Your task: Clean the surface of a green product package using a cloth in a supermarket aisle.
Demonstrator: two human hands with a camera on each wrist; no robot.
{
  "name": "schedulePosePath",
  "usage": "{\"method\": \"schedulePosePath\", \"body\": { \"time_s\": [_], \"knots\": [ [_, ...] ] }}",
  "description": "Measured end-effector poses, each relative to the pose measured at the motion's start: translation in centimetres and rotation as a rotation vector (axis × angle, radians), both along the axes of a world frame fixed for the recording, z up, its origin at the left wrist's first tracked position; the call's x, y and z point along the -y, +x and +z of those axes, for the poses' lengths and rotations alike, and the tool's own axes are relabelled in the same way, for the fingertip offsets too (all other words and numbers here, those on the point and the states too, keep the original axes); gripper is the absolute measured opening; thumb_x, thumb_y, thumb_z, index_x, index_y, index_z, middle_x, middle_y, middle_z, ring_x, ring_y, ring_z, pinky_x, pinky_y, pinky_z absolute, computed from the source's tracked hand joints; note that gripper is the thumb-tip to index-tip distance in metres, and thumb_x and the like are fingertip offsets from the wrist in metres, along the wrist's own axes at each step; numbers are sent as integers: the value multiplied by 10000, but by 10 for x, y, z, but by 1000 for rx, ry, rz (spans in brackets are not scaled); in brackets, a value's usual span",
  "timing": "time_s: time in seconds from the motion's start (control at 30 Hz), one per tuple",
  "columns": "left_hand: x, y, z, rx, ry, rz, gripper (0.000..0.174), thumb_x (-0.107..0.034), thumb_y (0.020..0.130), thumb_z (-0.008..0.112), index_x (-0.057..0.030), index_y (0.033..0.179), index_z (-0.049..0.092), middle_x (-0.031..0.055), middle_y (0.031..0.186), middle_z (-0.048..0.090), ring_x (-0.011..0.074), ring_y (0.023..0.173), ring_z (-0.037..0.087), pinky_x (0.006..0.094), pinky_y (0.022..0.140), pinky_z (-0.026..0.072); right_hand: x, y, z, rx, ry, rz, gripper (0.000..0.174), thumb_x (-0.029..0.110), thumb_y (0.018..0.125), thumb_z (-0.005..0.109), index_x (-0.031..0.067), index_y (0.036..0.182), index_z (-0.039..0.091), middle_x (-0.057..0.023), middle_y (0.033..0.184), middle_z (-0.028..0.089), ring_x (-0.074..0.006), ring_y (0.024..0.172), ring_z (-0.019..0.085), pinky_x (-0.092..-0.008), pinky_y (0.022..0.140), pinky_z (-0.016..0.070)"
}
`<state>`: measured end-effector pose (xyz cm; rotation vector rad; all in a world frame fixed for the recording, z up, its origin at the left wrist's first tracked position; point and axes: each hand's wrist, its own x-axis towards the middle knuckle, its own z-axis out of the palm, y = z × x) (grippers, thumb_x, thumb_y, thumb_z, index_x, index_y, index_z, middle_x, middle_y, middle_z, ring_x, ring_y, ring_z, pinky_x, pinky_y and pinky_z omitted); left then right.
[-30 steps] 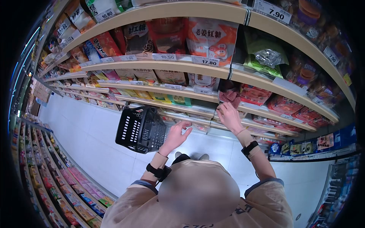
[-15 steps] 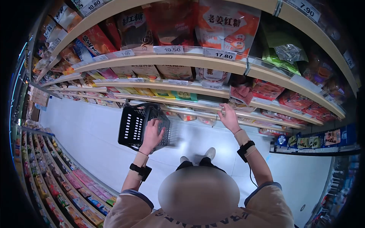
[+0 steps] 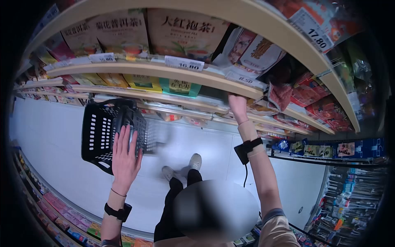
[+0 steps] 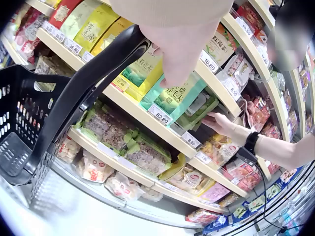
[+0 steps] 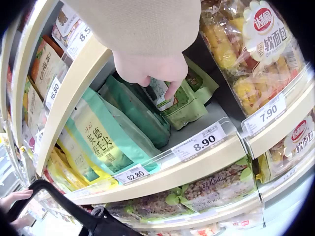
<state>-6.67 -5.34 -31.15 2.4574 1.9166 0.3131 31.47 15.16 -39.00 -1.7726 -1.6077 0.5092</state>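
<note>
My right hand [image 5: 150, 69] reaches into a lower shelf, its fingertips at the front of a green package [image 5: 184, 105] with a pale label. In the left wrist view, the right hand [image 4: 219, 124] comes at that green package [image 4: 197, 110] from the right side. A teal tea bag [image 5: 106, 135] stands beside the package. My left hand [image 3: 126, 154] is over the black shopping basket [image 3: 95, 131], its fingers extended across the handle. Close by the left hand, the black basket handle [image 4: 83, 83] slants through the left wrist view.
Boxed tea [image 3: 185, 31] fills the shelf above. Packaged bread [image 5: 246, 64] stands right of the green package, behind a shelf edge [image 5: 206, 157] with price tags. A pinkish cloth [image 3: 280, 96] hangs at the shelf front. Pale floor [image 3: 53, 123] runs along the shelves.
The view has moved lower and closer to the shelves. My right hand has gone from in front of the shelf edge into the shelf. My left hand has moved left onto the basket handle.
</note>
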Motion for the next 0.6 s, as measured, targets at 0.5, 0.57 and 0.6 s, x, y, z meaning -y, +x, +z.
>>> {"method": "schedulePosePath", "body": {
  "time_s": [0.5, 0.57, 0.6],
  "knots": [
    [12, -7, -13, 29, 6, 71, 540, -94, 869, 669, -42, 1380, 500, 129, 1468, 455, 310, 1379, 415, 490, 1186, 280, -55, 36, -63, 568, 208, 13, 391, 322, 974, 520, 51, 1245, 597, -174, 1272, 606, -329, 1201, 547, -436, 1054, 413],
    [9, -11, -13, 50, 8, 77, 536, -88, 866, 670, -45, 1374, 506, 128, 1462, 461, 312, 1371, 424, 493, 1183, 285, -57, 33, -75, 546, 157, -27, 391, 326, 975, 521, 56, 1249, 594, -168, 1275, 604, -316, 1210, 543, -430, 1060, 410],
    [6, -17, -11, 73, 12, 87, 532, -83, 864, 672, -48, 1369, 511, 127, 1455, 468, 314, 1363, 433, 495, 1180, 290, -61, 32, -86, 521, 134, -47, 391, 328, 976, 522, 58, 1251, 593, -165, 1277, 603, -309, 1214, 542, -427, 1063, 409]
  ]
}}
